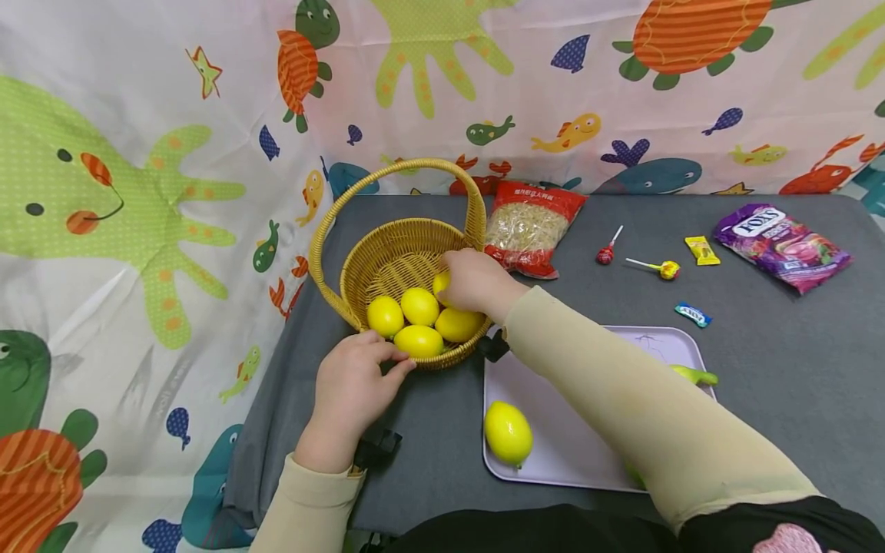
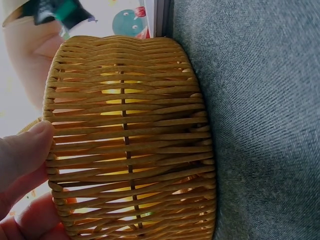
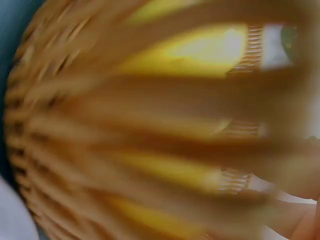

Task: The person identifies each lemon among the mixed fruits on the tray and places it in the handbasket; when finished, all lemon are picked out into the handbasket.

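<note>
In the head view a golden wicker basket (image 1: 373, 238) with a tall arched handle (image 1: 404, 165) stands on the grey table. Several yellow lemons (image 1: 419, 306) lie in its near half. My left hand (image 1: 356, 384) pinches the near rim, thumb outside; the left wrist view shows the thumb (image 2: 30, 150) against the woven wall (image 2: 125, 150). Over the basket's right side, my right hand (image 1: 480, 284) reaches in with its fingers round a lemon (image 1: 440, 286), which it partly hides. Blurred wicker strands (image 3: 175, 105) fill the right wrist view, with yellow lemons (image 3: 200, 50) behind them.
A lilac tray (image 1: 553, 472) under my right forearm bears a lemon (image 1: 508, 432) and a partly hidden yellow-green thing (image 1: 694, 375). Behind lie a red pasta bag (image 1: 532, 226), two lollipops (image 1: 668, 269), small wrapped sweets (image 1: 702, 250) and a purple candy bag (image 1: 781, 246). Printed cloth hangs behind and left.
</note>
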Motion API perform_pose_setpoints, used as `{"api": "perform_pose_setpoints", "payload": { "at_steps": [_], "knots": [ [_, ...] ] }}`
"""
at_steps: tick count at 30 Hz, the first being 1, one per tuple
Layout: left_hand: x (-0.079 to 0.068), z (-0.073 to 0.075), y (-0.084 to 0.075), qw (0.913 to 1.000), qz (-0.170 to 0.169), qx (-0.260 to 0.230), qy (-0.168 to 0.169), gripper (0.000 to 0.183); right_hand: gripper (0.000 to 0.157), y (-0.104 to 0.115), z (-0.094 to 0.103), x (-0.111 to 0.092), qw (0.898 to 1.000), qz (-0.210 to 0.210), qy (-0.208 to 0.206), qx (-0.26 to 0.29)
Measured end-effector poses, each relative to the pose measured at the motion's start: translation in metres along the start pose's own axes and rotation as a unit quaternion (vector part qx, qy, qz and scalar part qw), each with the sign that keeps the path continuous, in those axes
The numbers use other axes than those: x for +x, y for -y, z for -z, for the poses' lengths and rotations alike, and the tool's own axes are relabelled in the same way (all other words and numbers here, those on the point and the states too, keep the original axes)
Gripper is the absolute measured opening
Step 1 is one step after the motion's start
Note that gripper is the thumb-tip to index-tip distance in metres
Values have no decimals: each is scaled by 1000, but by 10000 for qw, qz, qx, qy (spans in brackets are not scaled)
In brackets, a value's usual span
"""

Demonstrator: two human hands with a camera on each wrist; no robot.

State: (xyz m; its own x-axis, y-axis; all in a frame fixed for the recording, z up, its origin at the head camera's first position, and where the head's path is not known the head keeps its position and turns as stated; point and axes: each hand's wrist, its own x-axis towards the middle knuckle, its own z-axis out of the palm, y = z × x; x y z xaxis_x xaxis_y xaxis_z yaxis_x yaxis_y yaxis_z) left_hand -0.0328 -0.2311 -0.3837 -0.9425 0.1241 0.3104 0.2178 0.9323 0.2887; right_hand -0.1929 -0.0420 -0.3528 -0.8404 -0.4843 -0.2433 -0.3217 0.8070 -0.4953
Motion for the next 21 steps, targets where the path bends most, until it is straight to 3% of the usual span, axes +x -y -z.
{"api": "perform_pose_setpoints", "payload": {
  "at_steps": [3, 6, 8, 12, 14, 17, 21],
  "knots": [
    [0, 0, 0, 10000, -29, -15, -4, 14, 60, -1, 11, -13, 9984, -33, -95, 561],
    [0, 0, 0, 10000, -52, -20, -21, 14, 52, -4, 24, -31, 9903, -93, -135, 1381],
    [0, 0, 1, 10000, -55, -14, -37, 15, 45, -8, 32, -45, 9752, -146, -81, 2208],
    [0, 0, 2, 10000, -32, -2, -59, 15, 37, -19, 40, -78, 9304, -108, 252, 3656],
    [0, 0, 2, 10000, -20, -3, -57, 14, 36, -28, 37, -95, 9179, -7, 475, 3940],
    [0, 0, 1, 10000, -26, -2, -44, 13, 38, -44, 23, -116, 9120, -42, 833, 4015],
    [0, 0, 0, 9999, -84, -31, -62, 14, 46, -62, -1, -139, 9039, -451, 1269, 4059]
  ]
}}
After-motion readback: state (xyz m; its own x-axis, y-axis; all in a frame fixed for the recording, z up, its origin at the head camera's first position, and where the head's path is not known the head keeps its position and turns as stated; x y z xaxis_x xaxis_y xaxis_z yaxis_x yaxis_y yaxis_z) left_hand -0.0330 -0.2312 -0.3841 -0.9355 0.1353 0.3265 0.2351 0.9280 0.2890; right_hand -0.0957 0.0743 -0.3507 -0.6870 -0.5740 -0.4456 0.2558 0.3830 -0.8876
